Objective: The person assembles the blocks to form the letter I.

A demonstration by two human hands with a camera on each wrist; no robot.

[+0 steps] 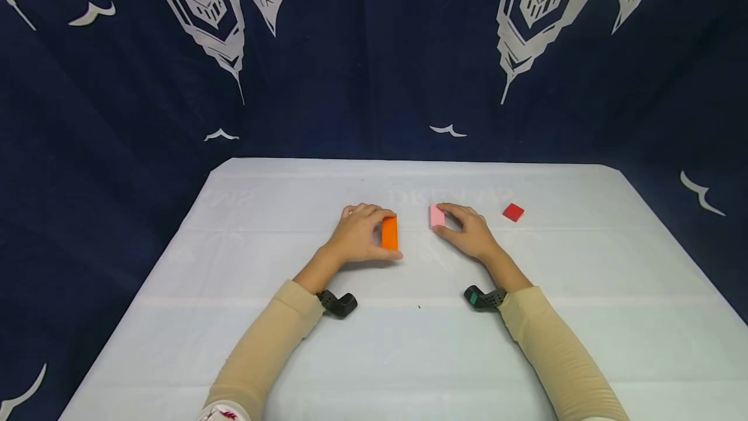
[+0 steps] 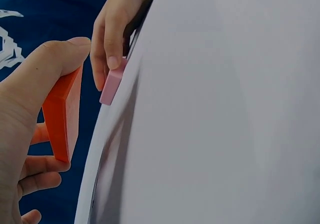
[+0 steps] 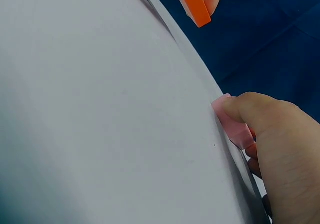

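My left hand [image 1: 367, 234] pinches an orange block [image 1: 389, 233] lengthwise, thumb at the near end and fingers at the far end. In the left wrist view the orange block [image 2: 65, 114] looks lifted off the table. To its right, my right hand [image 1: 467, 232] pinches a smaller pink block [image 1: 436, 216] between thumb and fingers. The right wrist view shows the pink block [image 3: 234, 124] at or close to the table surface; exact contact I cannot tell. A gap separates the two blocks. Beyond the right hand lies a flat red square piece [image 1: 513, 212].
A white-covered table [image 1: 421, 356] spreads under both hands, its far edge behind the blocks. A dark blue curtain [image 1: 374, 70] with white printed buildings and birds hangs behind it. Each wrist wears a black camera band [image 1: 339, 304].
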